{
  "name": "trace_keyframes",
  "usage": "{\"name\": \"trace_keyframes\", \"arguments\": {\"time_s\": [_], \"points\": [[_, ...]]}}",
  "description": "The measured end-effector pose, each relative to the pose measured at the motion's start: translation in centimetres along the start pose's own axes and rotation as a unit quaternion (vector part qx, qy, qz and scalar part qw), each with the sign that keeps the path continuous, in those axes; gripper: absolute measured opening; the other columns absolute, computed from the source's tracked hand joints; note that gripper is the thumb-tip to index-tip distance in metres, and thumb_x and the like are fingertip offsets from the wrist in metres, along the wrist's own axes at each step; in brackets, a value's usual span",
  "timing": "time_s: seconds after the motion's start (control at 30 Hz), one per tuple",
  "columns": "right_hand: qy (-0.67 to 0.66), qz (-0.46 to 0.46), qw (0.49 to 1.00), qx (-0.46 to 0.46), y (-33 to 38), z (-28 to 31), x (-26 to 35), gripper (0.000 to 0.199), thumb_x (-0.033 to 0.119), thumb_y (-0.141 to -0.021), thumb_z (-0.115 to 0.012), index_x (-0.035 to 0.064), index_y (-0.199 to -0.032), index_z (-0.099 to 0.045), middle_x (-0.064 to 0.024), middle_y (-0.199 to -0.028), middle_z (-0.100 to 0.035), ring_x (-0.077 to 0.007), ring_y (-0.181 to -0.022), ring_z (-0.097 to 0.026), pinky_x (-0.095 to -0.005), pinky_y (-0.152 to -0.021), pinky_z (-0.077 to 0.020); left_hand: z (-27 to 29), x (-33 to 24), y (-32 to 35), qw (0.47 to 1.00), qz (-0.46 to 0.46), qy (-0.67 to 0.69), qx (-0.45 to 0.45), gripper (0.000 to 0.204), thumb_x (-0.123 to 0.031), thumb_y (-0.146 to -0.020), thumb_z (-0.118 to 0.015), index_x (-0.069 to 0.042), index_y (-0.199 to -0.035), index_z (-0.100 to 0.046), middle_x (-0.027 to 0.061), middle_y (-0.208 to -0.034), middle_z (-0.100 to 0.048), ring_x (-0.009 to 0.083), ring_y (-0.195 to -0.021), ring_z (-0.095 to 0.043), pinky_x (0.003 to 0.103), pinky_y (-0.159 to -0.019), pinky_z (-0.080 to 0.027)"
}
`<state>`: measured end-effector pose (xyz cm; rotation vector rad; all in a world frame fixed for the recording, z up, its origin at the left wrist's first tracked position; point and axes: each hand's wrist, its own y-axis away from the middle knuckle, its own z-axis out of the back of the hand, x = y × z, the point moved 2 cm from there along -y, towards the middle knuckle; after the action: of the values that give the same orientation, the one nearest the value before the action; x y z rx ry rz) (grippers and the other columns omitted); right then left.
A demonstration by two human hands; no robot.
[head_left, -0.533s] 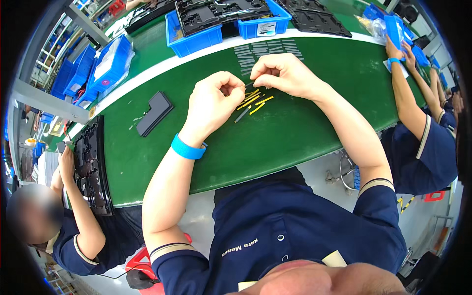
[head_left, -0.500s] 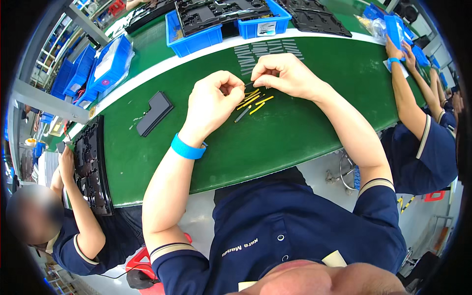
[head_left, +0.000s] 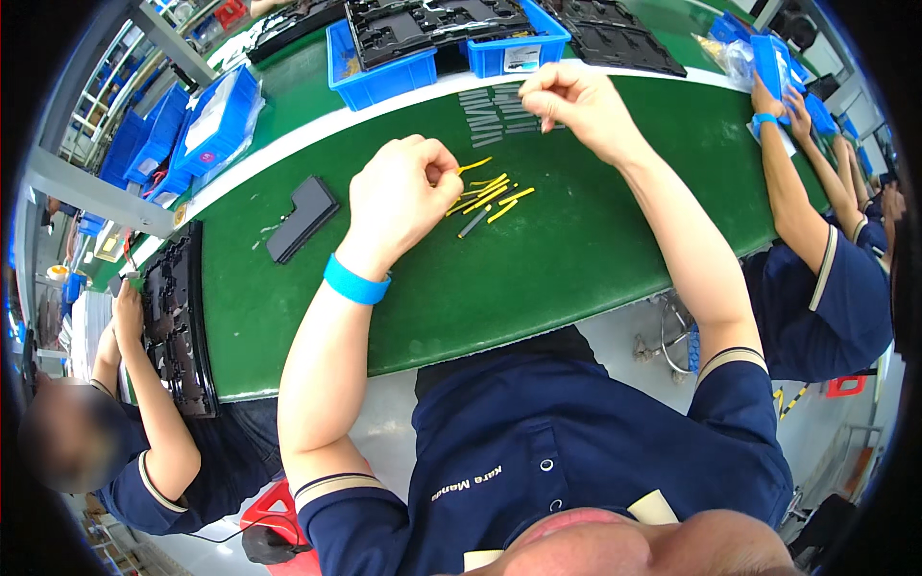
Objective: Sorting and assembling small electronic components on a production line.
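Note:
My left hand [head_left: 403, 202] is closed in a pinch over the green table, with a thin yellow strip [head_left: 475, 165] sticking out from its fingertips. Just right of it lies a loose pile of narrow yellow strips [head_left: 490, 197], with a dark grey strip [head_left: 474, 222] at the near side. My right hand [head_left: 581, 108] is raised farther away, its thumb and fingers pressed together; what they hold, if anything, is too small to make out. Next to it, rows of short grey strips [head_left: 482, 120] lie on the table, partly hidden by that hand.
Dark grey L-shaped pieces [head_left: 305, 219] lie stacked to the left. Blue bins [head_left: 384, 79] stand along the far side with a black tray [head_left: 423, 29] across them. Another black tray [head_left: 178, 322] is beside a co-worker at left. A co-worker's arm [head_left: 792, 182] reaches in at right.
My hands have come apart: the right has moved away, up and right over the grey strips, the left slightly left. A yellow strip now shows at my left fingertips.

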<state>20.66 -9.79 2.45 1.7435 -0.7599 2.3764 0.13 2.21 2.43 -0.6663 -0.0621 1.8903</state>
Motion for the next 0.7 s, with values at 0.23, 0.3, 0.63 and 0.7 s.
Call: {"name": "trace_keyframes", "arguments": {"time_s": [0.23,0.3,0.63,0.7], "points": [[0.26,0.095,0.96,-0.033,-0.9,3.5,-3.3,0.011,0.009,-0.082,-0.068,0.0015,-0.091,-0.068,-0.0077,-0.085,-0.068,-0.0163,-0.079,-0.064,-0.0298,-0.073,-0.0511,0.8,0.5,0.0,0.996,0.007,-0.081,0.02,0.009,-0.019,-0.081,-0.06,-0.01,-0.079,-0.064,0.004,-0.079,-0.06,0.0229,-0.08,-0.061,0.035,-0.069,-0.05],[0.34,0.11,0.934,-0.01,-1.0,2.4,-3.3,0.012,0.013,-0.084,-0.065,0.0034,-0.092,-0.068,-0.0091,-0.09,-0.068,-0.0229,-0.085,-0.065,-0.0335,-0.078,-0.051,0.8,0.7,0.2,0.996,0.001,-0.088,0.02,0.012,-0.021,-0.083,-0.061,-0.01,-0.08,-0.064,0.0045,-0.079,-0.06,0.0233,-0.08,-0.061,0.036,-0.068,-0.049],[0.388,0.118,0.914,0.026,-0.9,0.9,-3.6,0.008,0.011,-0.086,-0.063,0.0036,-0.089,-0.062,-0.0076,-0.088,-0.062,-0.025,-0.085,-0.061,-0.0353,-0.076,-0.049,0.8,0.6,0.3,0.996,0.006,-0.088,0.024,0.017,-0.025,-0.086,-0.062,-0.009,-0.081,-0.064,0.005,-0.079,-0.06,0.0235,-0.079,-0.06,0.036,-0.067,-0.048],[0.401,0.117,0.908,0.021,-0.8,0.6,-3.4,0.008,0.011,-0.086,-0.064,0.0037,-0.088,-0.063,-0.0076,-0.088,-0.062,-0.0252,-0.085,-0.061,-0.0358,-0.076,-0.049,0.7,0.6,0.4,0.996,0.002,-0.086,0.029,0.017,-0.025,-0.086,-0.062,-0.009,-0.081,-0.064,0.0049,-0.079,-0.06,0.0236,-0.079,-0.061,0.036,-0.067,-0.048]]}}
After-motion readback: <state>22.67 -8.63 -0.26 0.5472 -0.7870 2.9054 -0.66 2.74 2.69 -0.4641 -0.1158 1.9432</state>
